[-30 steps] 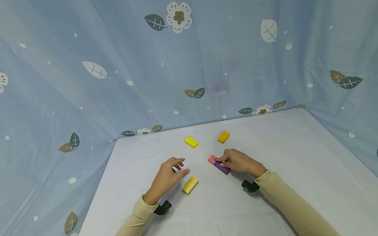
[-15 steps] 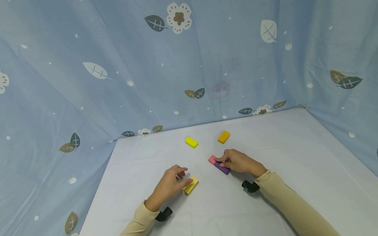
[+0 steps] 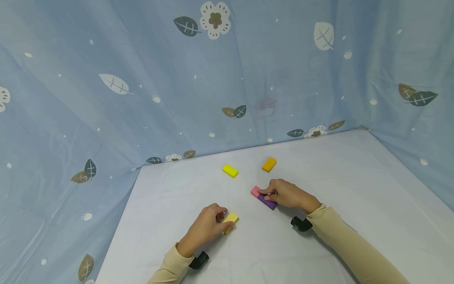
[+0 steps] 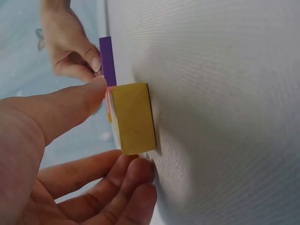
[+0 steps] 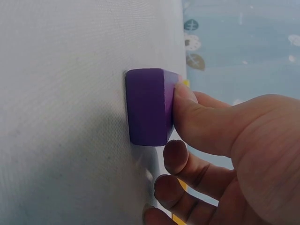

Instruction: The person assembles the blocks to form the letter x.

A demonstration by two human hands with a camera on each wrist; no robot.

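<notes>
In the head view several small rectangular blocks lie on the white-covered table. My left hand (image 3: pixel 205 228) is at the pale yellow block (image 3: pixel 232 217), thumb on one long side and bent fingertips at the other. The left wrist view shows the same yellow block (image 4: pixel 134 118) between thumb and fingers, flat on the cloth. My right hand (image 3: pixel 289 194) pinches the purple block (image 3: pixel 269 204). The pink block (image 3: pixel 254 191) lies end to end against the purple one, and a right fingertip reaches this pink block. In the right wrist view the thumb overlaps the purple block (image 5: pixel 145 108).
Farther back lie a bright yellow block (image 3: pixel 230 170) and an orange block (image 3: pixel 269 164), apart from each other. A blue patterned curtain (image 3: pixel 177 79) rises behind and beside the white table (image 3: pixel 319 165). Each wrist carries a black camera.
My left hand has come down and slightly right towards the near side, its fingers closing about the pale yellow block. The right hand and the blocks have stayed in place.
</notes>
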